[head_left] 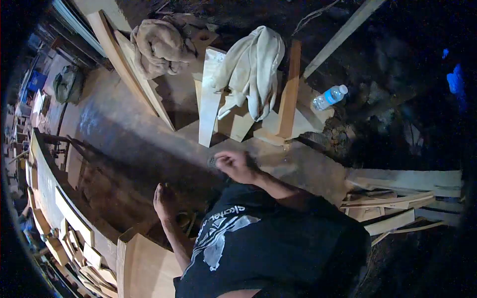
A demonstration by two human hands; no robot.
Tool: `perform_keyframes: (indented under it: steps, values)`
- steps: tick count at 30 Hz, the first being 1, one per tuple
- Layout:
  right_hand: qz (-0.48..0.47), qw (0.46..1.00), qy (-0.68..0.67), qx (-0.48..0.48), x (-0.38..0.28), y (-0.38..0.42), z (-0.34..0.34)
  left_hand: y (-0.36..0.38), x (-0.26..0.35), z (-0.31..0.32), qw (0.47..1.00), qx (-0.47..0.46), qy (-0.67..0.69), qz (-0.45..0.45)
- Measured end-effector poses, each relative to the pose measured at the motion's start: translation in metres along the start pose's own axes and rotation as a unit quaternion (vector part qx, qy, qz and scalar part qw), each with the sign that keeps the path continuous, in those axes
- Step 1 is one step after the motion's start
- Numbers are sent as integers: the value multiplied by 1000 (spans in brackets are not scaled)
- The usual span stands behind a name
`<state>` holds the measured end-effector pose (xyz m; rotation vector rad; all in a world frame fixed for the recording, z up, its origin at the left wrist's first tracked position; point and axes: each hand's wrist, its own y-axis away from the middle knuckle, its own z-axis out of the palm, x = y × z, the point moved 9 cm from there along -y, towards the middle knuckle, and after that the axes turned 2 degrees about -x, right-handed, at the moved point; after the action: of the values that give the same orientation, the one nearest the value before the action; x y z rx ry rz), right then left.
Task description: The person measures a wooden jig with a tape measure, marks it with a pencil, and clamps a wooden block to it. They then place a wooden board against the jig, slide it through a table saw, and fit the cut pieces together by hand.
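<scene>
Sawdust-coloured workshop floor (124, 134) spread out under me, dim and cluttered, with planks leaning every way. Against the far side stood a group of pale boards (208, 104) propped upright, and a whitish cloth (253, 64) hung draped over their tops. To its left a brown bundled cloth (161, 44) sat on another slanted board. A clear plastic water bottle (329, 97) lay tilted on the ground to the right of the boards, near a long thin batten (343, 35) that ran up into the dark. Along the left edge curved a long wooden frame (49, 193), with short offcuts stacked beside it, and more loose strips of wood (397, 208) were piled at the right.

My right hand (237, 166) was out in front of me, low over the floor, with the fingers curled close together around a small dark object (212, 161) pinched at the fingertips; I could not tell what the thing was, only that it sat at the left end of my knuckles, just above the floor and in front of the propped boards. My left hand (166, 201) was lower and nearer my body, fingers together and pointing away from me, resting against the shadowed wood beside a curved plywood panel (146, 263). Whether it gripped anything I could not tell. My dark printed shirt (258, 248) filled the bottom of the view.
</scene>
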<state>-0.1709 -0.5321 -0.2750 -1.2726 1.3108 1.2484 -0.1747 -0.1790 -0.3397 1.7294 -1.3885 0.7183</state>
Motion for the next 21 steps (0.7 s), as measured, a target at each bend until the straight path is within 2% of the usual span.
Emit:
perform_keyframes:
  steps: [1,2,3,4,6,7,8,9,11,12,13,14,15,17,18,19,20,21]
  values:
    - [-23,998,-23,46,-19,9,-29,-1,-8,0,997,32,70,-22]
    - [-93,969,154,167,-67,16,-74,2,-16,-4,987,65,139,-47]
    - [-140,938,160,273,-74,20,-114,4,-9,-4,986,68,141,-48]
    - [-144,844,325,402,-109,23,-152,8,-2,-1,979,58,178,-84]
    - [-125,729,426,522,-73,1,-220,15,-9,1,967,59,218,-118]
    - [-133,732,421,519,-44,-9,-249,13,-27,5,951,58,278,-124]
    - [18,822,386,417,16,-42,-284,13,-36,8,931,59,337,-128]
    - [166,879,340,290,63,-68,-300,18,-17,3,928,78,342,-125]
    - [248,853,397,233,65,-75,-304,41,29,-4,907,126,361,-177]
    - [141,866,374,302,66,-69,-314,45,34,-8,942,142,279,-121]
    - [72,913,326,234,142,-94,-334,53,37,-13,964,168,190,-78]
    - [40,930,323,169,146,-93,-331,69,62,-8,901,197,360,-141]
    - [17,953,228,200,141,-83,-342,78,50,-7,925,237,266,-129]
    - [10,963,33,267,131,-64,-362,109,67,24,883,249,349,-193]
    - [20,954,34,296,119,-65,-347,117,77,38,875,246,361,-209]
    - [36,936,41,347,111,-34,-334,126,83,53,870,250,368,-213]
    - [-43,940,76,331,101,-27,-321,137,90,67,870,263,365,-202]
    - [-54,953,92,282,59,-16,-286,138,100,85,876,259,362,-188]
